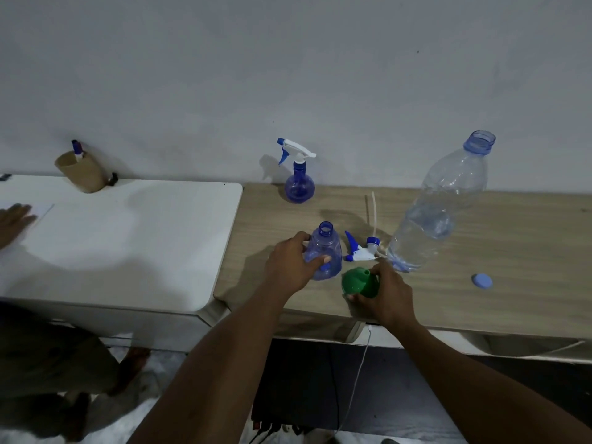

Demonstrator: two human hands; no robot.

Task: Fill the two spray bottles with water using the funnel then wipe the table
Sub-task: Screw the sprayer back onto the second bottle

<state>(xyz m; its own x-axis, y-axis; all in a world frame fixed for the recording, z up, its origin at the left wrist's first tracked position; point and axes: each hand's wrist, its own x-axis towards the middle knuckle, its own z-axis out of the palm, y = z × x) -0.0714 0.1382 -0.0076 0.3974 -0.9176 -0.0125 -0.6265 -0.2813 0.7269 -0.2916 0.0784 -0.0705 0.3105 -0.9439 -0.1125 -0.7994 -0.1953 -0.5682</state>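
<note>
My left hand (290, 262) grips an open blue spray bottle (326, 246) standing on the wooden table (480, 251), its neck uncapped. My right hand (387, 296) holds a green funnel (358, 283) just to the bottle's right, low over the table's front edge. The bottle's white-and-blue spray head (363, 249) with its tube lies on the table between them and a large clear water bottle (439, 209), which stands open and partly filled. A second blue spray bottle (298, 177), with its trigger head on, stands at the back by the wall.
The water bottle's blue cap (481, 280) lies at the right. A white table (128, 235) adjoins on the left, with a tan pen holder (81, 173) and another person's hand (14, 219) on paper. Cables hang below the wooden table.
</note>
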